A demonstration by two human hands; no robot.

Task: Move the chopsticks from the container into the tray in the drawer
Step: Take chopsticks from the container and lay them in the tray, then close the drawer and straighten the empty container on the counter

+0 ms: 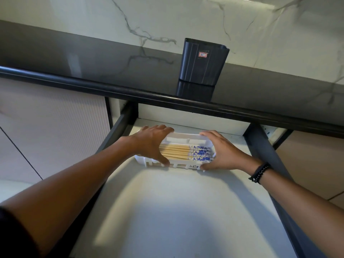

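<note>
seemingly the moving is done: the chopsticks (pixel 178 151) are lying flat in the white tray (pixel 186 135), side by side, their blue-patterned ends pointing toward three o'clock. the tray is sitting toward the back of the open drawer (pixel 176 211), and the dark container (pixel 202 60) is standing on the black surface (pixel 93 66) at twelve o'clock from it, well apart; whether anything is left inside it, i cannot tell.

the left hand (pixel 154 144) is clasping the tray's nine o'clock end, fingers over the far rim and thumb on the near wall. the right hand (pixel 223 151) is clasping the three o'clock end the same way.

the risk now is lying in shifting the tray: one hand pushing harder is likely twisting it, sending the loose chopsticks rolling or riding over the low rim. closing the drawer briskly is risking the same scatter.
</note>
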